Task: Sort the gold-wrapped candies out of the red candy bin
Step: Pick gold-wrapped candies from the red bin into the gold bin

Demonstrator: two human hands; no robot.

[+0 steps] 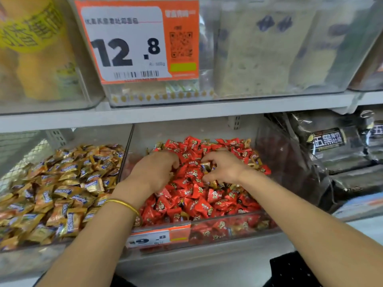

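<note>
**Head camera: both hands in the red candy bin**

Nearest the camera, two bare forearms reach up from the bottom edge, and a gold bangle (124,204) circles the left wrist. Past them, a small orange price tag (157,238) sits on the front wall of the clear bin (238,224), which is heaped with red candies (199,204).

The left hand (155,168) lies palm down on the left side of the heap. Its fingers are curled down among the wrappers, and whether they grip anything cannot be told. Just beside it, the right hand (224,168) has its fingers bent like a claw. Its index finger and thumb close round a gold candy (207,165) near the middle of the heap. More gold wrappers show among the red ones under that hand and along the back right.

Left of this bin, a neighbouring bin is full of gold sweets (62,193), and dark packets (335,154) lie to the right. Farthest off, the upper shelf carries a large orange price sign (136,40).
</note>
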